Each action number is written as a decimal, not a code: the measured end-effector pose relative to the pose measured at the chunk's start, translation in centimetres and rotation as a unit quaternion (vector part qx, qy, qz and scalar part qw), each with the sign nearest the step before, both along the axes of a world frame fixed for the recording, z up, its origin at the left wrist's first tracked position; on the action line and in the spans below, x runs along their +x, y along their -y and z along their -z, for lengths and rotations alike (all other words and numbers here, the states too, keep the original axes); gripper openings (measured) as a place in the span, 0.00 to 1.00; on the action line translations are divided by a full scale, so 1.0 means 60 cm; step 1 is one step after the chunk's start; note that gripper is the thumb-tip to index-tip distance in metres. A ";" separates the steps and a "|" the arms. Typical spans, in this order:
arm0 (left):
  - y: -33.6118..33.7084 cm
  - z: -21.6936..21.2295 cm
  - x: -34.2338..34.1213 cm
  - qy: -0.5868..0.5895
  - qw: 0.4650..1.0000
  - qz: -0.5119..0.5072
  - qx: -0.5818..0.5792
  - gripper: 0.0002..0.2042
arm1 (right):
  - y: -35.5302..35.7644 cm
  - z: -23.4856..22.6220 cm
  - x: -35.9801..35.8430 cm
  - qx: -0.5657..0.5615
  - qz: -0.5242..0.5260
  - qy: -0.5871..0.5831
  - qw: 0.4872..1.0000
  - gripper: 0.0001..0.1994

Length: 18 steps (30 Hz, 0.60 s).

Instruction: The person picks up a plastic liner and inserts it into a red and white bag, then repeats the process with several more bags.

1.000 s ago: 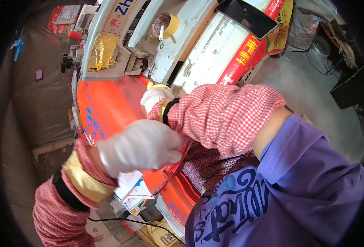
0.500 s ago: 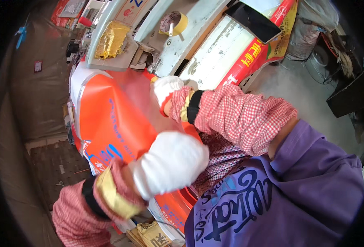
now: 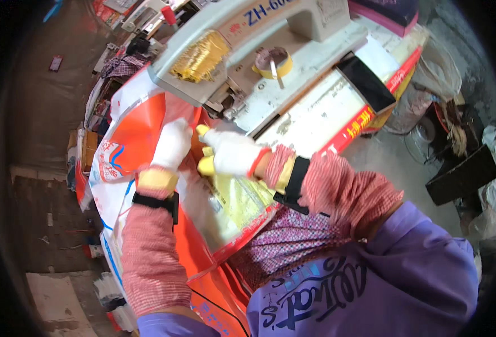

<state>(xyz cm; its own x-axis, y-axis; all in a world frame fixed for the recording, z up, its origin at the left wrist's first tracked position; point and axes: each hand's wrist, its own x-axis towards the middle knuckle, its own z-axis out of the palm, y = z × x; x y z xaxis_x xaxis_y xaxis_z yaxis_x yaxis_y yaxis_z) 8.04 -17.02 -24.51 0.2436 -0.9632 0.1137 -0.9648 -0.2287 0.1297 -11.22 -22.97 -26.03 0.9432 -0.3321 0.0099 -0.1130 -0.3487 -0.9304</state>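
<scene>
Apparently unfinished: the orange sack [image 3: 141,126] lies beside the machine [image 3: 242,35], upper centre; left hand [image 3: 173,145] and right hand [image 3: 234,153] at it, finger closure indeterminable.

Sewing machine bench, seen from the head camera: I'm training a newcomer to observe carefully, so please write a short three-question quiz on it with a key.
1. What rests on the bed of the sewing machine?
A) a pair of scissors
B) a yellow tape roll
C) a mug

2. True or false: the flat black slab lies to the left of the left hand.

3. Fill in the colour: on the right hand, the white glove has ___ fingertips.

Key:
1. B
2. False; it lies to the right of that hand.
3. yellow
</scene>
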 end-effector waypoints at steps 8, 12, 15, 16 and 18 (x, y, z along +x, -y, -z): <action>-0.251 -0.297 -0.175 0.023 0.962 -0.012 0.273 0.05 | -0.008 0.077 0.125 -0.441 0.170 -0.031 0.881 0.20; -0.373 -0.388 -0.196 0.409 0.901 -0.053 0.131 0.03 | -0.087 -0.039 0.110 -0.378 0.233 0.299 0.844 0.22; -0.374 -0.429 -0.158 0.534 0.838 0.088 -0.073 0.11 | -0.092 -0.060 0.106 -0.336 0.336 0.381 0.793 0.28; -0.371 -0.423 -0.130 0.415 0.880 0.111 -0.202 0.11 | -0.085 -0.067 0.101 -0.343 0.280 0.372 0.816 0.20; -0.376 -0.449 -0.116 0.528 0.825 0.104 -0.174 0.14 | -0.111 -0.074 0.093 -0.331 0.050 0.238 0.912 0.10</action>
